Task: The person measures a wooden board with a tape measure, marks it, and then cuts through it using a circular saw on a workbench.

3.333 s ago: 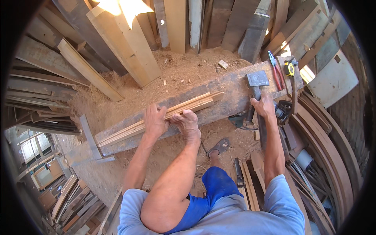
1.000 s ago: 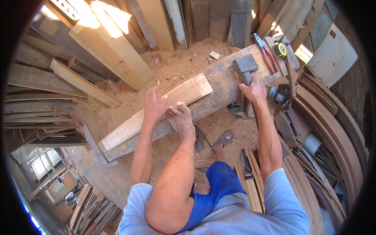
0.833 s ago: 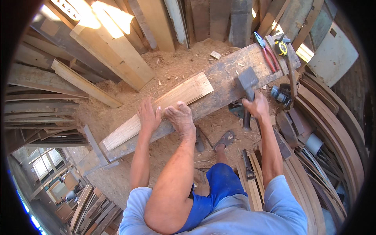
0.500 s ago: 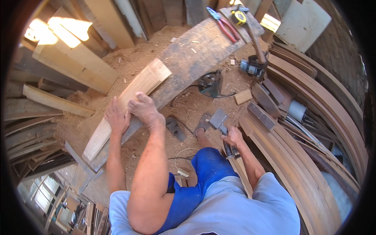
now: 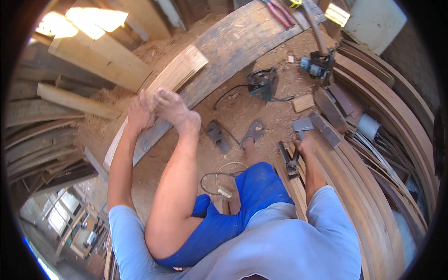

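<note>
A pale wooden board (image 5: 185, 68) lies aslant along your long, worn table (image 5: 228, 58), its far end up and to the right; from here you cannot tell whether it is one piece or several stacked. Your bare left foot (image 5: 171, 107) presses across its near edge. Your left hand (image 5: 140, 113) rests on the board just left of your toes, fingers laid out over the wood rather than pinching it. Your right hand (image 5: 305, 145), low and well apart from the board, has its fingers wrapped around the handle of a square-headed hammer (image 5: 302, 124).

To hold the board well, keep foot and palm bearing firmly down, with your fingers and toes clear of any line of striking. Keep the hammer's grip secure and its face level.

Red-handled pliers (image 5: 281, 15) lie at the table's far end. On the sawdust-strewn floor beyond your feet sits a dark power tool (image 5: 262, 84) with its cord, a loose sandal (image 5: 218, 137) nearer you. Curved timbers (image 5: 368, 200) fill your right side.
</note>
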The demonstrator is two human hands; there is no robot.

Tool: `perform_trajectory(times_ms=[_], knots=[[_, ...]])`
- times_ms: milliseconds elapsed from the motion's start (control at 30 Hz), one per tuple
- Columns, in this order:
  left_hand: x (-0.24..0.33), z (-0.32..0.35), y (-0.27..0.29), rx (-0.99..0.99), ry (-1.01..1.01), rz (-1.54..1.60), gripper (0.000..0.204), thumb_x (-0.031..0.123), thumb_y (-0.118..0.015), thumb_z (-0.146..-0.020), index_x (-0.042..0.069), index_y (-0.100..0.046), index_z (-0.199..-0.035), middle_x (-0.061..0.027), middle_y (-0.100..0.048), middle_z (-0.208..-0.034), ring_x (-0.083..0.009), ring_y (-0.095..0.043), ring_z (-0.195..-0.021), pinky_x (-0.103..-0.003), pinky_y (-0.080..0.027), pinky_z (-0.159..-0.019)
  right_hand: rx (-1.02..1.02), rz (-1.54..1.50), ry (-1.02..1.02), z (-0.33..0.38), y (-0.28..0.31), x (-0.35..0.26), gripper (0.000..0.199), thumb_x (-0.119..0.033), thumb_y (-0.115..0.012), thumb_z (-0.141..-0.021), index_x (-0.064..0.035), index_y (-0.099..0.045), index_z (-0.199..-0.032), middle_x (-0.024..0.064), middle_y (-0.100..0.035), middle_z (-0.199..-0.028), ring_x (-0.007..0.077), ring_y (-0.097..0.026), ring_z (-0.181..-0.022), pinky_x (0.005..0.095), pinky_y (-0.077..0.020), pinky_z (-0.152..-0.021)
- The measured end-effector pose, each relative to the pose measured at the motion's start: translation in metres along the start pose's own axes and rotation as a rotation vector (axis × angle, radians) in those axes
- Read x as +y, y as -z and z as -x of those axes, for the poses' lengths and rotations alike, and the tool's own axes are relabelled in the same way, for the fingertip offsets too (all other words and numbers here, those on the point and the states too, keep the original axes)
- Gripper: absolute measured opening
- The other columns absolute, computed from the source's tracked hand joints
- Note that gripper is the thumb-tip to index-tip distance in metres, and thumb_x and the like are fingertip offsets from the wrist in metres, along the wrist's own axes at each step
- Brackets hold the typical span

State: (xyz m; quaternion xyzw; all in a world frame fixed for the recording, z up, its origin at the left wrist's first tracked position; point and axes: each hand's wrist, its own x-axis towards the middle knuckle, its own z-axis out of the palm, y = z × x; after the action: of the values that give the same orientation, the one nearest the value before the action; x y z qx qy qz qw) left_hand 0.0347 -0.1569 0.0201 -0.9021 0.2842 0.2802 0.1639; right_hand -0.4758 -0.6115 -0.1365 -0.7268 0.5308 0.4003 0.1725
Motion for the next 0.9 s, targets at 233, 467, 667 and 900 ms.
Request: perform_trajectory(times_ms=[233, 467, 667, 900], knots=[[0.009, -0.009, 0.007, -0.052, 0.104, -0.106, 0.12, 0.042, -0.08, -0.082, -0.004, -0.003, -0.162, -0.0274, -0.043, -0.149, -0.0472, -0.047, -0.134, -0.058, -0.036, -0.112, -0.104, 0.035, 0.19, -0.056, -0.042, 0.063, 0.049, -0.044, -0.072, -0.078, -0.002, -0.078, -0.102, 0.0249, -0.073, -0.114, 0.0424, -0.069, -0.111, 0.0488, -0.056, -0.093], [0.012, 0.004, 0.009, 0.022, 0.102, -0.022, 0.117, 0.04, -0.082, -0.082, 0.001, -0.007, -0.163, -0.0295, -0.042, -0.15, -0.0458, -0.046, -0.136, -0.053, -0.037, -0.114, -0.27, 0.13, 0.247, -0.031, -0.05, 0.018, 0.047, -0.034, -0.071, -0.074, 0.0016, -0.077, -0.104, 0.0244, -0.075, -0.108, 0.0395, -0.073, -0.104, 0.0453, -0.0571, -0.089], [-0.012, 0.008, -0.023, 0.123, -0.039, 0.047, 0.117, 0.04, -0.082, -0.082, 0.001, -0.006, -0.163, -0.0321, -0.037, -0.154, -0.0476, -0.042, -0.139, -0.055, -0.032, -0.116, -0.332, 0.196, 0.296, -0.039, -0.071, 0.016, 0.05, -0.024, -0.062, -0.079, -0.0034, -0.07, -0.124, 0.0245, -0.071, -0.124, 0.0409, -0.07, -0.112, 0.0493, -0.0567, -0.092], [0.001, 0.001, -0.009, 0.022, 0.055, 0.063, 0.118, 0.043, -0.082, -0.082, 0.002, -0.007, -0.163, -0.0311, -0.03, -0.157, -0.0459, -0.036, -0.141, -0.06, -0.027, -0.117, -0.237, 0.357, 0.2, -0.015, -0.043, 0.007, 0.054, -0.015, -0.067, -0.08, -0.0143, -0.066, -0.134, 0.019, -0.074, -0.12, 0.0371, -0.069, -0.118, 0.048, -0.0571, -0.095]])
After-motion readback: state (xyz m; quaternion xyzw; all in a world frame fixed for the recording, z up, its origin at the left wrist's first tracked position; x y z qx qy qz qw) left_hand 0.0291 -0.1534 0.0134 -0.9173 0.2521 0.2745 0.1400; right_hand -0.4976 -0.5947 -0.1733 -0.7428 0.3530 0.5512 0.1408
